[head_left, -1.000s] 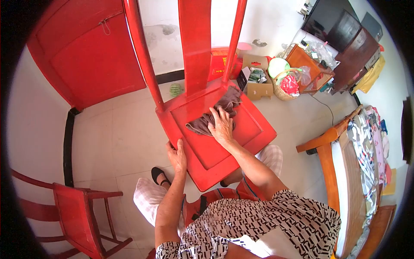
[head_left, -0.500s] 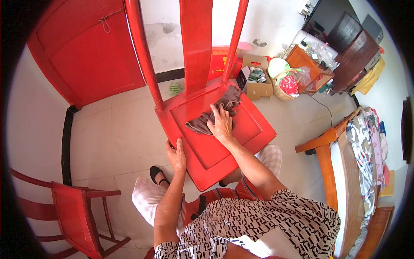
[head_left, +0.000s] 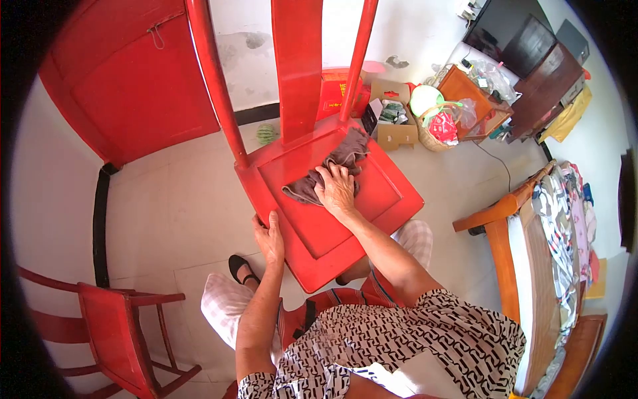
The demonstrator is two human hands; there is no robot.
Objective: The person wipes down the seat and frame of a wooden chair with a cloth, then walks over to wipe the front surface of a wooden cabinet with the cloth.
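"What do I have at the left of my feed?"

"I see a red door (head_left: 126, 86) at upper left and a spare chair (head_left: 109, 326) at lower left."

"And mid-frame?"

"A melon (head_left: 266, 133) on the floor, upper centre. Below it, my left hand (head_left: 271, 241) is against the left edge of the red chair (head_left: 312, 229), thumb up; I can't tell how tightly it closes."

"The cloth (head_left: 347, 151)?"

"Bunched on the seat, centre frame. My right hand (head_left: 337, 193) lies over it, fingers bent and slightly spread; I can't tell whether they pinch it."

"Further right?"

"I get an open box (head_left: 397, 136), then a basket (head_left: 432, 138), a TV (head_left: 495, 30) at upper right, and a bed (head_left: 502, 259) with rumpled cloths (head_left: 555, 213) at the right."
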